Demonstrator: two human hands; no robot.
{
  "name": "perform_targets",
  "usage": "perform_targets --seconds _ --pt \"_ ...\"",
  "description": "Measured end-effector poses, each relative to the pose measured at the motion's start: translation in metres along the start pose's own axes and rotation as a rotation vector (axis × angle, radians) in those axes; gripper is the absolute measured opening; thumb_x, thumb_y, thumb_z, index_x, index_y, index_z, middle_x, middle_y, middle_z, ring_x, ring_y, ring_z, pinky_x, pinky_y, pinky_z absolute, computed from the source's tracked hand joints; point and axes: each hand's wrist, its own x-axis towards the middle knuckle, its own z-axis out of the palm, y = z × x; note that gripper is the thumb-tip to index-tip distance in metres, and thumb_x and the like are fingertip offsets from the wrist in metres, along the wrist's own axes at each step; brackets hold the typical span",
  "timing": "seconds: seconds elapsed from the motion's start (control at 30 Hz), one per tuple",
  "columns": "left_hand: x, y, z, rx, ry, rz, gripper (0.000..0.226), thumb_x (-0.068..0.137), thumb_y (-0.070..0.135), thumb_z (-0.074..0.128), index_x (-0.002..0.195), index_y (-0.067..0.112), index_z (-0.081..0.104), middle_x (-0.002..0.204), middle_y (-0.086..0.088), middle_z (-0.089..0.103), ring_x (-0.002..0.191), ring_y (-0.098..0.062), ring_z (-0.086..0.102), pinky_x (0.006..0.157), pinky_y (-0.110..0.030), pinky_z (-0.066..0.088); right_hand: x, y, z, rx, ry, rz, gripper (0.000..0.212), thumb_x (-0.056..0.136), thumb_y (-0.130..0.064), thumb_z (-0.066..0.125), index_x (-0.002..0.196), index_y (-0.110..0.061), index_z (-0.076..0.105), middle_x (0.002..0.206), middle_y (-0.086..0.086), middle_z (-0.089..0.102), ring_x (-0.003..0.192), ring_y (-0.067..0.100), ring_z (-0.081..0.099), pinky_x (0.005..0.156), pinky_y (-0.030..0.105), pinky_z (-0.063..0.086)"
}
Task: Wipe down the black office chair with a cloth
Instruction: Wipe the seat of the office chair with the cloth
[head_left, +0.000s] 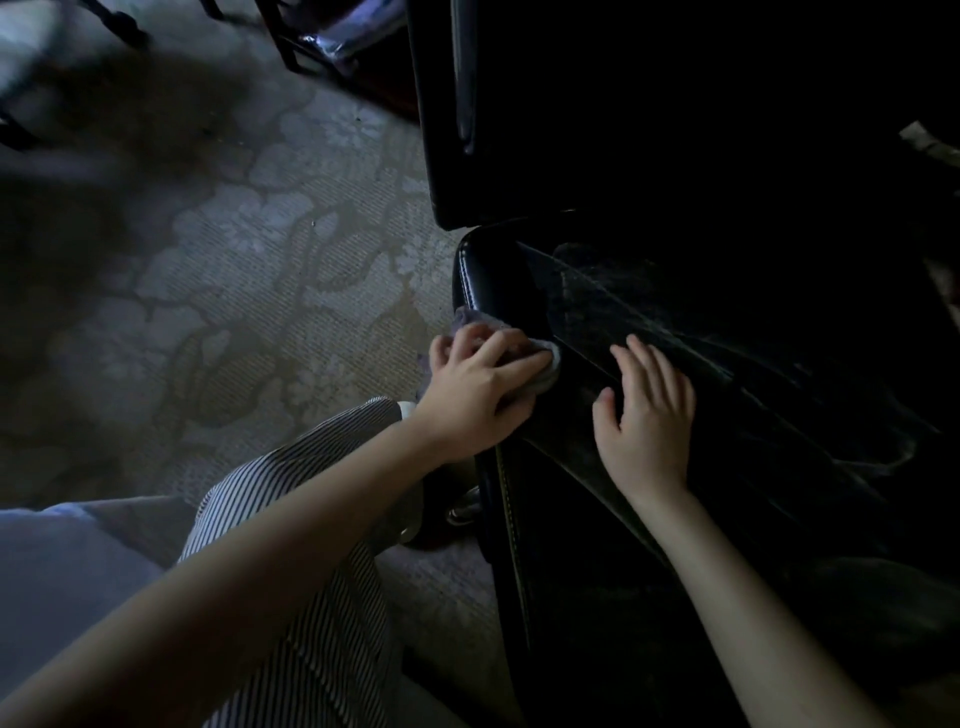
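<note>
1. Left hand (480, 382): fingers (500, 340) curl over the bunched cloth (546, 375) and press it against the seat's side edge, near the rear corner.
2. Right hand (649, 421): fingers (642, 359) straight and flat on the seat, holding nothing, just right of the cloth.
3. Black office chair (753, 332): the streaked seat extends right of both hands, backrest beyond. The stitched edge runs from the cloth back toward the person (left hand nearer), so the next stroke likely follows it.

The head view looks steeply down from close above, chair (727, 338) filling the frame's right, carpet (234, 270) its left
</note>
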Motion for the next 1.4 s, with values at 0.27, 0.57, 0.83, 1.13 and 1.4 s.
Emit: perform_targets --seconds 0.27,0.57,0.83,1.13,1.4 --pt "-0.001 -0.007 0.003 -0.089 0.118 -0.086 0.039 0.09 0.039 0.044 0.126 0.026 0.048 0.117 -0.012 0.054 0.092 -0.034 0.052 0.079 -0.044 0.05 0.0 0.002 0.008 0.001 0.034 -0.038 0.047 0.087 -0.024 0.036 0.124 -0.006 0.059 0.133 0.01 0.056 0.125 0.028 0.048 0.102 0.047 0.033" --pt "0.102 -0.041 -0.022 -0.054 0.221 -0.353 0.041 0.09 0.035 0.054 0.13 0.024 0.054 0.123 -0.008 0.054 0.11 -0.034 0.044 0.09 -0.031 0.035 0.001 0.002 0.012 0.02 0.1 -0.035 0.045 0.084 -0.02 0.039 0.12 -0.006 0.061 0.129 0.011 0.058 0.121 0.028 0.052 0.101 0.039 0.026" --pt "0.124 -0.03 -0.008 0.114 0.168 -0.43 0.04 0.097 0.046 0.036 0.13 0.031 0.051 0.131 -0.002 0.05 0.117 -0.035 0.038 0.09 -0.039 0.039 0.003 0.002 0.015 0.02 0.13 -0.02 0.044 0.083 -0.019 0.04 0.12 -0.006 0.061 0.129 0.01 0.058 0.122 0.025 0.047 0.101 0.039 0.026" --pt "0.08 0.004 0.013 0.177 0.198 0.061 0.032 0.091 0.037 0.046 0.113 0.025 0.066 0.113 -0.003 0.064 0.08 -0.033 0.055 0.068 -0.037 0.048 0.005 0.003 0.017 -0.003 0.139 -0.024 0.044 0.08 -0.019 0.043 0.117 -0.006 0.062 0.127 0.01 0.06 0.12 0.023 0.046 0.099 0.039 0.029" --pt "0.026 0.009 0.003 0.039 0.019 0.355 0.035 0.09 0.038 0.045 0.117 0.025 0.064 0.117 -0.002 0.061 0.086 -0.027 0.055 0.075 -0.035 0.046 0.004 0.004 0.011 0.2 0.156 0.015 0.051 0.079 -0.016 0.039 0.125 -0.001 0.054 0.13 0.013 0.056 0.121 0.019 0.043 0.101 0.036 0.03"
